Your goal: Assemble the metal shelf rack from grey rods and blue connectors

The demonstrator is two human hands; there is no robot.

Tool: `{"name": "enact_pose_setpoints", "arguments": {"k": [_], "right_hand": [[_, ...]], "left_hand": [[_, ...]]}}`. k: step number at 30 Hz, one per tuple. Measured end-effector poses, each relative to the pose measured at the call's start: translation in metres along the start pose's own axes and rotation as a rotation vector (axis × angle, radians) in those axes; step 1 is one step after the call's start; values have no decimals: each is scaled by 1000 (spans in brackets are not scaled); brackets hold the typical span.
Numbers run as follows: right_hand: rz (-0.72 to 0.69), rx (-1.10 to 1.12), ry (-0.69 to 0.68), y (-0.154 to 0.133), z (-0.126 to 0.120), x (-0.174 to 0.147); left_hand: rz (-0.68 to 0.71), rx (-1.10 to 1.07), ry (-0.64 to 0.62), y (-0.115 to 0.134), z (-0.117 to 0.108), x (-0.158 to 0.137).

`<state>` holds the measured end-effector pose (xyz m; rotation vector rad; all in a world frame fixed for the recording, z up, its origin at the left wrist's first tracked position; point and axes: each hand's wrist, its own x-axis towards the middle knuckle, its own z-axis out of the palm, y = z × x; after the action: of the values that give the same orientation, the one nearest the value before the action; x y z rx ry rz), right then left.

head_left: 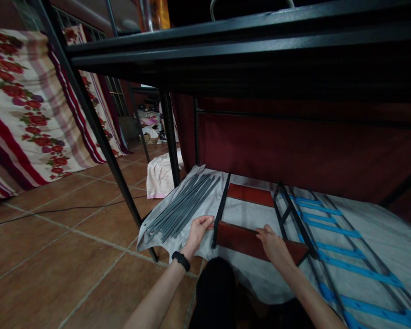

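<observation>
A black metal frame (222, 201) with reddish-brown boards across it lies on the grey cloth. The front board (243, 238) is nearest to me. My left hand (201, 227) is by the left bar of this frame, its thumb and fingertips pinched together; whatever small thing they hold is too small to make out. At the front board's upper edge, my right hand (270, 242) has its fingers curled and closed on the board. Slim grey rods (187, 205) lie in a bundle left of the frame.
Blue slats on dark rails (349, 262) lie to the right on the grey cloth (154, 228). A black rack beam (226, 45) crosses overhead, with a slanting post (99, 128) at left. Behind hangs a dark red curtain (277, 146). A black cable (71, 208) crosses the tiled floor.
</observation>
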<state>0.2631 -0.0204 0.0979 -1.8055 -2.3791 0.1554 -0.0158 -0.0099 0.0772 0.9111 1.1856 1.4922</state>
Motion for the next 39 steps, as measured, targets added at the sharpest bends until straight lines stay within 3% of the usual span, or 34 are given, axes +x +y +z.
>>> {"name": "enact_pose_setpoints", "arguments": {"k": [4,12,17,21,28,33,39], "right_hand": [[7,6,12,0,0,1],[16,37,16,-4,-8,1],[6,55,25,-2,-7,3],[5,60,21,-1,-6,3],[-1,68,19,2,-5,2],[0,55,27,4,-1,3],[14,68,32,5,-1,3]], "left_hand": [[13,13,48,-3,1,2],[150,62,-48,-1,-5,3],[46,-39,-39,-1,-5,2],[25,31,31,-2,-1,7],[73,47,-64,3,-2,9],[-26,-79,-111,7,-7,2],[-32,45,-13,2,-2,7]]}}
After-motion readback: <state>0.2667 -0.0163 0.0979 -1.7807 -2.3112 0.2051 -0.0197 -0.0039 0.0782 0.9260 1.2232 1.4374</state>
